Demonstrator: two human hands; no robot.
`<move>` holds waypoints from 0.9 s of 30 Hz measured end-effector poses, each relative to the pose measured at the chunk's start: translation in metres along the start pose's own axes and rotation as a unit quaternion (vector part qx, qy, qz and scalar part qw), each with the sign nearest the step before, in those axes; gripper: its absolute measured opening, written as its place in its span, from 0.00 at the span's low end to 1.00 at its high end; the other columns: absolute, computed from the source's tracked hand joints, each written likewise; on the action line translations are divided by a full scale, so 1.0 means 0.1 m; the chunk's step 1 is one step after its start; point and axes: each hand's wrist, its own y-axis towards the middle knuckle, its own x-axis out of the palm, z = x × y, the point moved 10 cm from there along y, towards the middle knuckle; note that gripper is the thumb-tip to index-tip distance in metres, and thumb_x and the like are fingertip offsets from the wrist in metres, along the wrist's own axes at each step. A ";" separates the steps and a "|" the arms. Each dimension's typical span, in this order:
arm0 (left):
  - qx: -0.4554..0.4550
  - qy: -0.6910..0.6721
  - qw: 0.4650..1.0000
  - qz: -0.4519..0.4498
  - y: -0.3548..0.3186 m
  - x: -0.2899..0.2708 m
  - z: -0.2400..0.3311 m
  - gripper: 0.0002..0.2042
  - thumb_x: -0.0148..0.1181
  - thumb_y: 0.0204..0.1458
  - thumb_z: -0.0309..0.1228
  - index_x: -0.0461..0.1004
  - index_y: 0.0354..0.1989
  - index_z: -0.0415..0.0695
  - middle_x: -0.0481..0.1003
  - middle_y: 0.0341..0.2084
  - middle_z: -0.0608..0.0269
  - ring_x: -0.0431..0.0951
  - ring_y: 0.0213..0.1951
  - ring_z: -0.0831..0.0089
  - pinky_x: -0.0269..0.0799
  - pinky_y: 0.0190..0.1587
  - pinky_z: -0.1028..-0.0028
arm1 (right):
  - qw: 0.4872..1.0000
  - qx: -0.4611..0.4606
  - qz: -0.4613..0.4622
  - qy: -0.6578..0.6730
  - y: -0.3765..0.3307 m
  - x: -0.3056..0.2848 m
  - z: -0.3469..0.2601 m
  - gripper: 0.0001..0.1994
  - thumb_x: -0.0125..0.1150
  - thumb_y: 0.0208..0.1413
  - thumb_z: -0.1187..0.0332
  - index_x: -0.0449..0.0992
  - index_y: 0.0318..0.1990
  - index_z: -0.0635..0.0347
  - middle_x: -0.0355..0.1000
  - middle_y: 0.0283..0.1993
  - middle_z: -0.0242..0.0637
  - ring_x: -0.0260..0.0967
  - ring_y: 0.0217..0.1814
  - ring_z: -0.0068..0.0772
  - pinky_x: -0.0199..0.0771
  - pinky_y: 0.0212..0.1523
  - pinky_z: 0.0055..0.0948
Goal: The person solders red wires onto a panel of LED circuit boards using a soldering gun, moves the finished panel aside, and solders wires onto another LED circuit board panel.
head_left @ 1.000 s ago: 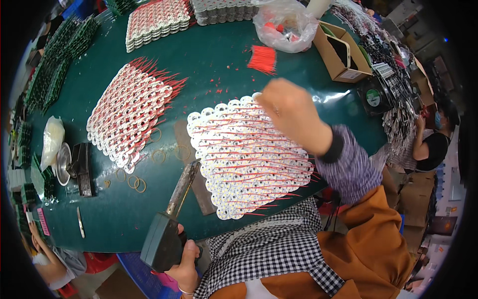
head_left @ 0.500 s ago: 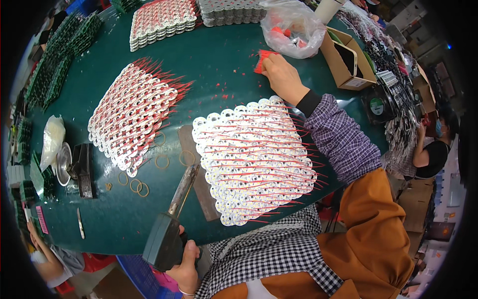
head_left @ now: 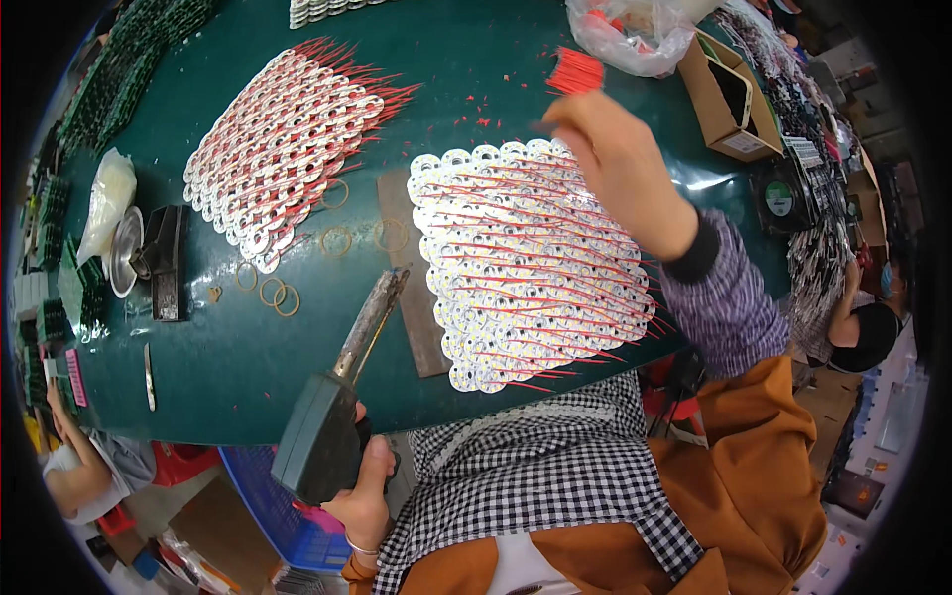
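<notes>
My left hand (head_left: 365, 501) is wrapped round the grip of a dark green soldering gun (head_left: 319, 436). Its metal barrel points up and away, the tip beside the left edge of a white panel of round LED boards (head_left: 531, 268). Rows of thin red wires lie across that panel and stick out past its right side. Over the panel's far right corner is my right hand (head_left: 620, 164), blurred, with its fingers drawn together; whatever they pinch cannot be made out. Just beyond it lies a bundle of short red wires (head_left: 576, 71) on the green table.
A second wired panel (head_left: 283, 149) lies at the left. Between the panels are a flat brown bar (head_left: 415, 307) and several rubber bands (head_left: 335, 241). A dark metal holder (head_left: 168, 263), a plastic bag (head_left: 635, 38) and a cardboard box (head_left: 732, 104) stand around. Other people sit at both sides.
My right hand has left the red wire bundle and come nearer, over the panel's far right corner. My left hand still grips the soldering gun. The view has shifted somewhat.
</notes>
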 end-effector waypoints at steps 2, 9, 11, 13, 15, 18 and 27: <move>0.004 -0.006 1.000 -0.001 -0.03 -0.03 0.00 0.27 0.60 0.49 0.15 0.65 0.60 0.34 0.76 0.47 0.46 0.70 0.24 0.78 0.66 0.22 0.80 | 0.998 -0.016 -0.038 0.047 -0.17 0.00 -0.46 0.08 0.59 0.50 0.80 0.75 0.38 0.62 0.70 0.33 0.44 0.72 0.38 0.49 0.72 0.38 0.42; 0.044 0.034 0.997 -0.059 -0.17 -0.15 -0.11 0.26 0.60 0.49 0.15 0.66 0.60 0.34 0.76 0.47 0.47 0.70 0.24 0.79 0.67 0.21 0.79 | 0.988 0.025 -0.052 0.145 -0.72 0.20 -1.14 0.10 0.66 0.44 0.81 0.79 0.36 0.62 0.71 0.32 0.37 0.72 0.34 0.38 0.73 0.33 0.34; 0.063 0.075 0.991 -0.090 -0.22 -0.16 -0.18 0.25 0.61 0.49 0.15 0.67 0.59 0.35 0.76 0.48 0.50 0.71 0.25 0.80 0.68 0.22 0.79 | 0.990 0.020 -0.039 0.132 -0.81 0.25 -1.18 0.09 0.66 0.43 0.79 0.78 0.35 0.61 0.70 0.31 0.35 0.72 0.34 0.36 0.73 0.32 0.33; 0.091 0.100 0.985 -0.112 -0.23 -0.18 -0.16 0.23 0.61 0.50 0.15 0.69 0.57 0.35 0.77 0.47 0.53 0.72 0.25 0.80 0.69 0.23 0.79 | 0.992 0.045 -0.034 0.115 -0.87 0.29 -1.16 0.10 0.66 0.42 0.78 0.78 0.35 0.60 0.70 0.31 0.33 0.72 0.34 0.34 0.73 0.32 0.32; 0.087 0.192 0.964 -0.160 -0.22 -0.09 -0.17 0.21 0.62 0.52 0.16 0.71 0.56 0.35 0.77 0.45 0.56 0.73 0.25 0.80 0.69 0.25 0.79 | 0.992 0.044 -0.035 0.109 -0.90 0.31 -1.17 0.10 0.66 0.42 0.78 0.78 0.35 0.60 0.70 0.31 0.33 0.72 0.34 0.34 0.73 0.32 0.32; 0.101 0.202 0.963 -0.149 -0.28 -0.13 -0.22 0.19 0.62 0.53 0.17 0.72 0.54 0.35 0.77 0.43 0.60 0.73 0.25 0.81 0.70 0.26 0.79 | 0.993 0.040 -0.036 0.105 -0.91 0.33 -1.20 0.10 0.66 0.42 0.78 0.78 0.35 0.59 0.70 0.31 0.33 0.72 0.34 0.33 0.73 0.33 0.32; 0.066 0.160 0.972 -0.156 -0.29 -0.06 -0.24 0.14 0.63 0.53 0.18 0.74 0.49 0.34 0.77 0.39 0.60 0.74 0.25 0.80 0.71 0.27 0.79 | 0.995 0.033 -0.044 0.084 -0.91 0.33 -1.22 0.08 0.63 0.42 0.77 0.77 0.34 0.60 0.69 0.31 0.33 0.71 0.34 0.33 0.72 0.33 0.32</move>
